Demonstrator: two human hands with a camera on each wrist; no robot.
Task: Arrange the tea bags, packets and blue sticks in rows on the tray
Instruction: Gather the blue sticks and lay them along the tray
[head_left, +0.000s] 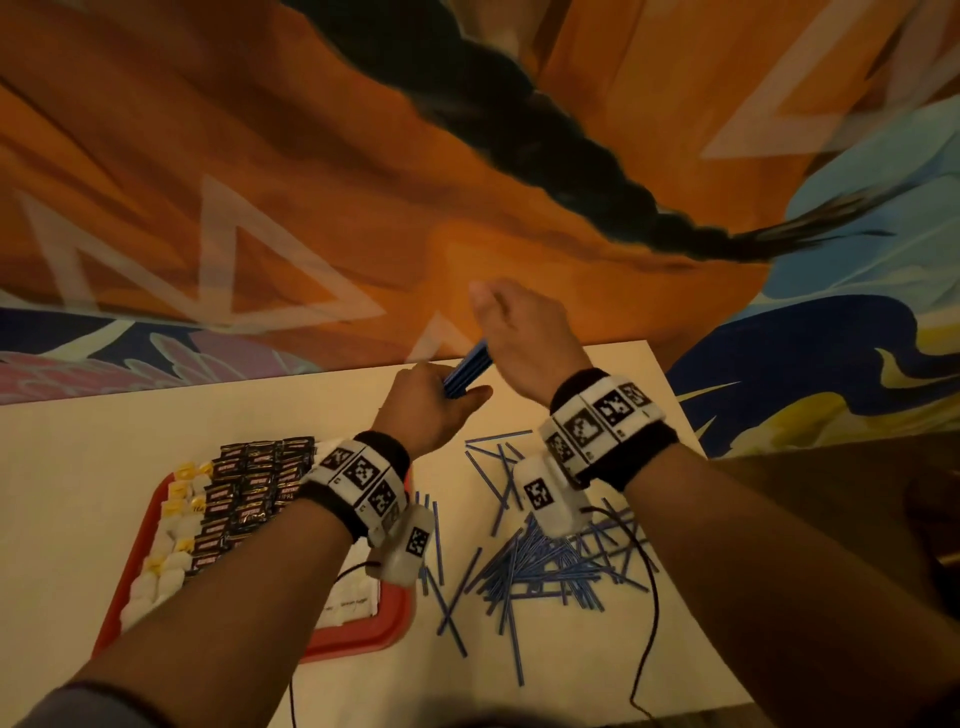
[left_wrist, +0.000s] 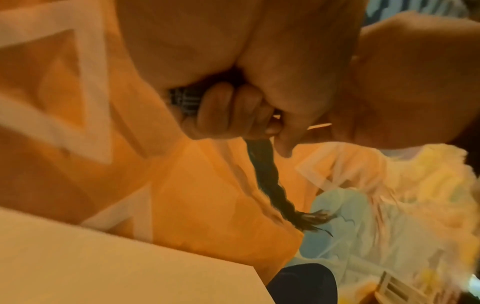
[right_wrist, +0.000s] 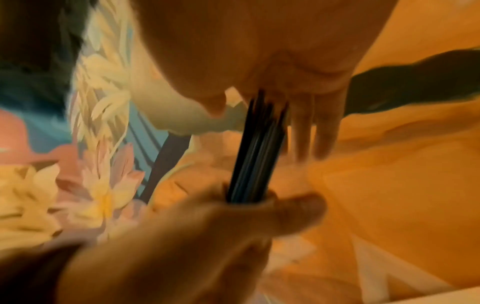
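Note:
My left hand grips a bundle of blue sticks above the far part of the table, tilted up to the right. My right hand lies over the bundle's upper end with straight fingers, its palm against the stick ends. In the right wrist view the bundle runs from the left fist up to that palm. The left wrist view shows curled fingers round the bundle's lower end. On the red tray lie rows of dark packets and white and yellow tea bags.
Many loose blue sticks are scattered on the cream table to the right of the tray. A white paper lies at the tray's near right corner. Black cables trail from the wrist cameras. A painted wall stands behind the table's far edge.

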